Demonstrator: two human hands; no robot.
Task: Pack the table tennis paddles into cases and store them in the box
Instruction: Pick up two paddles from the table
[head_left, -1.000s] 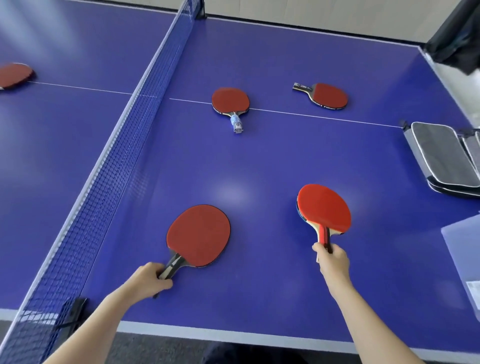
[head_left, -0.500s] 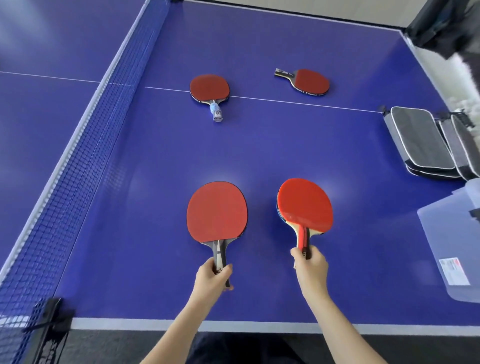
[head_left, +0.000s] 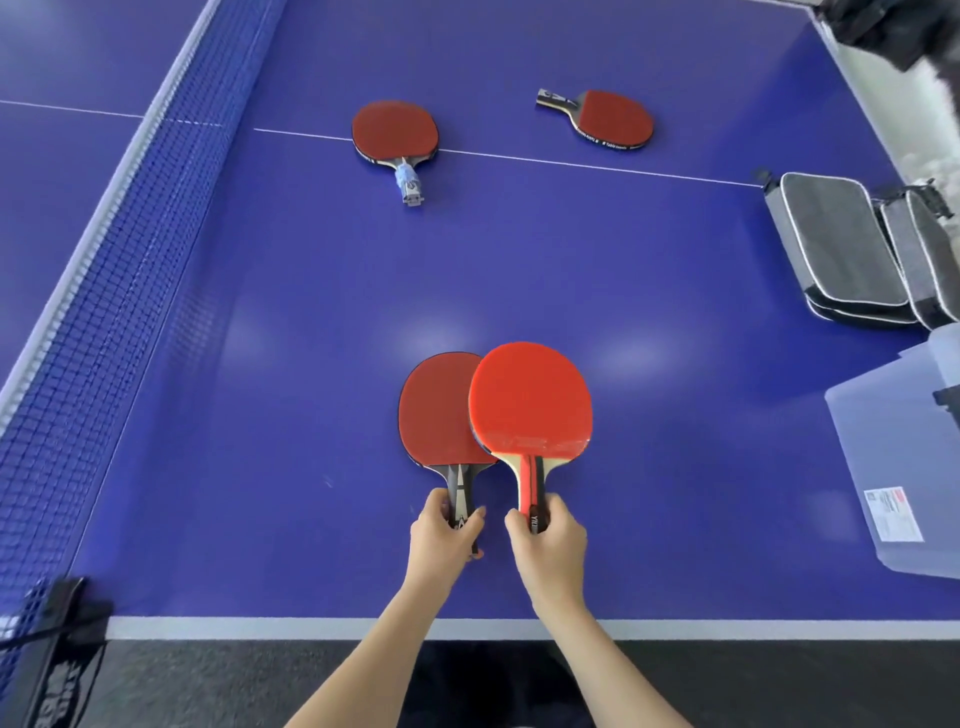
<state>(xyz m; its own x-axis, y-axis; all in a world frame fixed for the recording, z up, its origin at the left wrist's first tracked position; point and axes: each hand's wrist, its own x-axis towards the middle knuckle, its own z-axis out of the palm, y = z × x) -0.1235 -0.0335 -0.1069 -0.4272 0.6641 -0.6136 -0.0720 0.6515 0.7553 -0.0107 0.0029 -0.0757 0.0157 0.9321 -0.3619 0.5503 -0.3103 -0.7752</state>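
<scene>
My left hand (head_left: 445, 531) grips the dark handle of a dark red paddle (head_left: 434, 410). My right hand (head_left: 548, 535) grips the red and wood handle of a bright red paddle (head_left: 530, 402), whose blade overlaps the right side of the dark red one. Both are near the table's front edge. Farther back lie a paddle with a blue-taped handle (head_left: 396, 131) and a black-edged paddle (head_left: 613, 118). Grey zip cases (head_left: 836, 244) lie stacked at the right, with a clear plastic box (head_left: 893, 457) in front of them.
The blue table (head_left: 311, 312) has a white centre line and a white front edge. A dark blue net (head_left: 119, 249) runs along the left, with its clamp at the bottom left corner. Something dark sits beyond the far right corner.
Both hands have brought their paddles together at the front middle of the table; the left paddle swung upright and moved right, and the bright red blade now overlaps it.
</scene>
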